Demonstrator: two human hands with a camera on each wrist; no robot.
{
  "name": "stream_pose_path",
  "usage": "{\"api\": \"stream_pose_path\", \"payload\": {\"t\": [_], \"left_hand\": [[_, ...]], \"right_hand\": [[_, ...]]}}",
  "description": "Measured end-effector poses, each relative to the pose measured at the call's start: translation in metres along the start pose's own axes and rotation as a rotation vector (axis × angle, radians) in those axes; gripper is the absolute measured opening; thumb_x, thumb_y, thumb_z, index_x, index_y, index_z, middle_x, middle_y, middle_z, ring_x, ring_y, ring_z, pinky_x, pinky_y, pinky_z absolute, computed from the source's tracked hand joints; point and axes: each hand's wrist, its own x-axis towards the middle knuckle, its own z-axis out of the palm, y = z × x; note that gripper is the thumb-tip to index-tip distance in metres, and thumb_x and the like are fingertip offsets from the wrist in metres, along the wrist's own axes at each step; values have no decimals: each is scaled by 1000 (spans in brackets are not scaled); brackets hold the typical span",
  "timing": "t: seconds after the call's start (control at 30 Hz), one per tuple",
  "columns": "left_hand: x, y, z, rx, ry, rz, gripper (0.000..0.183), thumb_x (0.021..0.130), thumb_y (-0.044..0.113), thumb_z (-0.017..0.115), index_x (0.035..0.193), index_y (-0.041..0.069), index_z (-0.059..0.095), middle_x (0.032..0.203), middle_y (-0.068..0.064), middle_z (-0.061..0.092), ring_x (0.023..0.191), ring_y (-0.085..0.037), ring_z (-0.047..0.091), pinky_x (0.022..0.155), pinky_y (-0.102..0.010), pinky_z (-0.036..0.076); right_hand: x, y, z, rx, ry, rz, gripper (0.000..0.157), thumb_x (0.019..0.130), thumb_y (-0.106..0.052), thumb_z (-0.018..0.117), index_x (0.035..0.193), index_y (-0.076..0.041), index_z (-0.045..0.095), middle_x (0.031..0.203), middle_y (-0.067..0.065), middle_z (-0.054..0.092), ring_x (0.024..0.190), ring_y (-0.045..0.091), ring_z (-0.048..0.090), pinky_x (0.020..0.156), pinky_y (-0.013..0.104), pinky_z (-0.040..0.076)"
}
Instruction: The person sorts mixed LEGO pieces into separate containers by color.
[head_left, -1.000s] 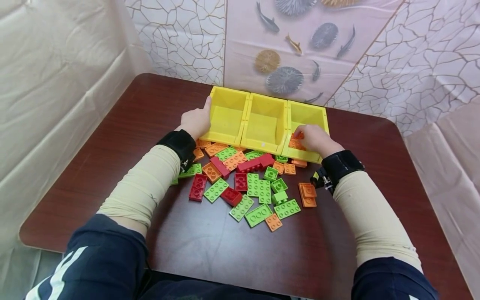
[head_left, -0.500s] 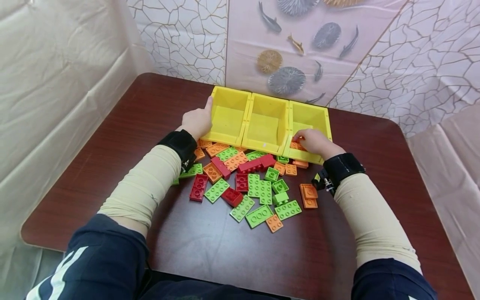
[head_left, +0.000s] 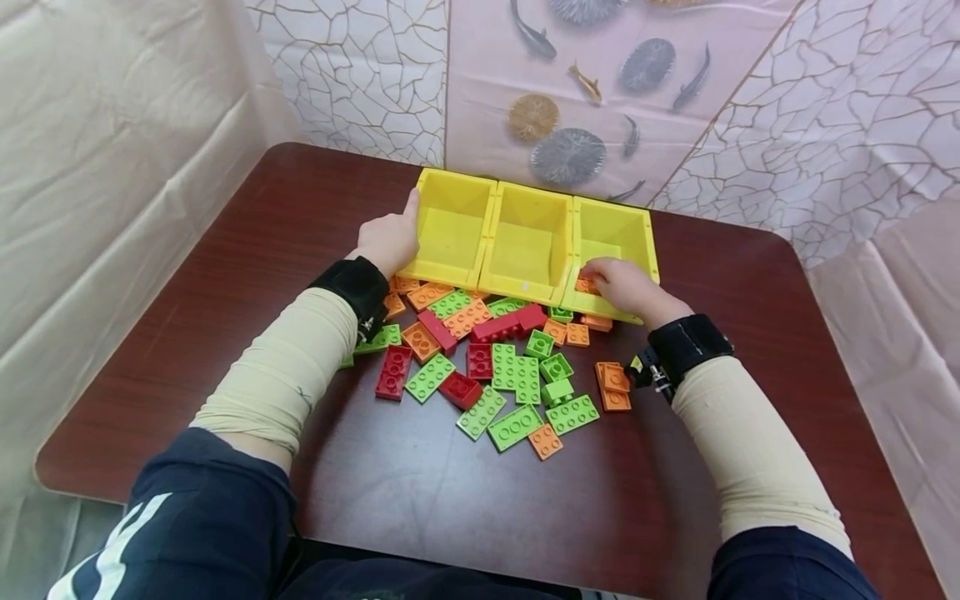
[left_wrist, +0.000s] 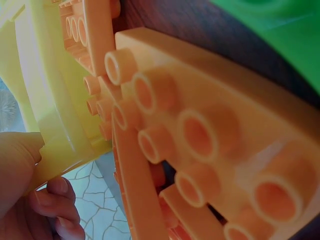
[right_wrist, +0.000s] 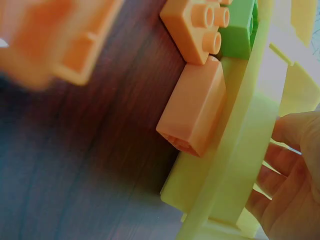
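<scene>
A yellow bin with three compartments stands at the back of the table. My left hand grips its left end; in the left wrist view the thumb lies over the wall and the fingers curl beside it. My right hand reaches into the right compartment, its bent fingers at an orange toy brick near the front wall. That brick is mostly covered by the hand. In the right wrist view the fingertips pass behind the yellow rim, so their hold is hidden there.
Several green, red and orange bricks lie loose before the bin, such as a green brick and a red brick. Two orange bricks lie near my right wrist. A patterned wall covering rises behind the table.
My right hand has shifted slightly toward me inside the right compartment and covers more of the orange brick. My left hand keeps its grip on the bin.
</scene>
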Motion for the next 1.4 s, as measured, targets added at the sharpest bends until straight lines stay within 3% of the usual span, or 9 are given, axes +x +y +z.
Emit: {"api": "stream_pose_path", "payload": {"t": [0.4, 0.57, 0.73, 0.9, 1.17, 1.4], "left_hand": [[-2, 0, 1, -13, 16, 29, 70, 100, 18, 38, 148, 17, -13, 80, -13, 50, 74, -31, 53, 72, -42, 43], [-3, -3, -1, -30, 10, 17, 71, 100, 20, 39, 149, 17, -11, 82, -13, 49, 76, -31, 52, 73, -42, 43], [-4, -3, 1, -36, 8, 29, 72, 99, 20, 41, 149, 17, -12, 81, -13, 49, 76, -31, 53, 73, -42, 43], [-2, -1, 0, -30, 24, 33, 74, 99, 20, 42, 149, 17, -12, 81, -13, 50, 75, -31, 53, 73, -42, 44], [3, -1, 2, -14, 16, 34, 73, 99, 19, 40, 148, 17, -15, 83, -13, 51, 77, -30, 53, 75, -42, 45], [2, -1, 2, -16, 18, 25, 74, 98, 18, 42, 148, 17, -13, 82, -13, 51, 76, -30, 53, 74, -42, 44]], "right_hand": [[-34, -20, 4, 15, 123, -69, 23, 93, -5, 52, 113, 2, 60, 118, 21, 55, 115, 36, 47, 95, 49, 36], [-34, -39, 6, -61, 156, -123, 23, 92, -10, 55, 112, 1, 61, 113, 18, 55, 107, 33, 52, 89, 46, 42], [-32, -52, 7, -121, 182, -95, 23, 92, -12, 56, 111, 0, 63, 106, 15, 57, 98, 30, 55, 82, 44, 45], [-26, -77, 9, -129, 141, -137, 24, 93, -15, 56, 112, -2, 62, 105, 13, 59, 98, 27, 56, 83, 42, 46], [-3, -131, 29, -182, 86, -384, 29, 89, -19, 63, 113, -3, 63, 106, 11, 60, 97, 24, 57, 83, 36, 46], [10, -158, 47, -306, 45, -433, 31, 86, -22, 66, 113, -6, 63, 104, 7, 57, 95, 21, 55, 80, 33, 47]]}}
